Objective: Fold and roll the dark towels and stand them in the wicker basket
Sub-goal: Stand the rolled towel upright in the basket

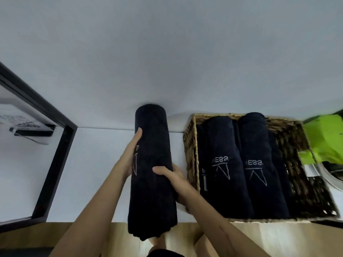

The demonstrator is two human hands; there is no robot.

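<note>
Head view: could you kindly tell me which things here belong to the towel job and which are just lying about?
Part of the job:
- rolled dark towel, gripped by the left hand and right hand
- wicker basket
- rolled towels in the basket

Just lying about:
- black-framed mirror
- bright green item beside the basket

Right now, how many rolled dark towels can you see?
4 for sure: one held in both hands, left of the basket; two logo rolls inside it; one at its left wall. A dark strip on the right may be another.
</note>
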